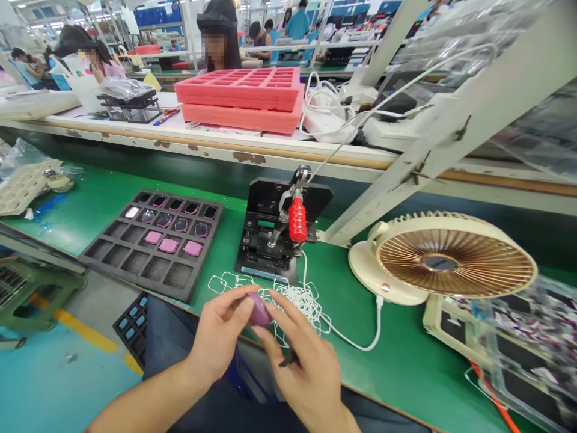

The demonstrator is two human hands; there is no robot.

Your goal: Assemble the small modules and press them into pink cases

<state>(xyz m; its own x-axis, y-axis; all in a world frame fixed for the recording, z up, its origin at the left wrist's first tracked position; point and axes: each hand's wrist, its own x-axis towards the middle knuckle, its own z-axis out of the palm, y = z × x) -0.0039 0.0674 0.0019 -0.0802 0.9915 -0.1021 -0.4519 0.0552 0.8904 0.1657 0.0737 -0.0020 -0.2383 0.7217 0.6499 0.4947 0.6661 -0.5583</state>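
Note:
A small rounded purple case [258,311] is pinched between the thumb and fingers of my left hand [220,328], above the bench's front edge. My right hand [304,361] curls close on its right side, with fingertips at the case's edge. From the right palm a short, dark, slim tool [288,358] sticks out; most of it is hidden by the fingers. Just behind both hands lies a tangled pile of thin white rectangular rings [301,300]. A black clamp fixture [270,255] with a red handle [297,220] stands beyond the pile.
A grey foam tray [180,287] at left holds pink-purple cases and dark-faced ones. A cream fan [455,258] stands at right, its white cable [378,328] crossing the green bench. Pink foam trays [241,90] sit on the shelf. A slanted post [387,168] rises behind; co-workers sit beyond.

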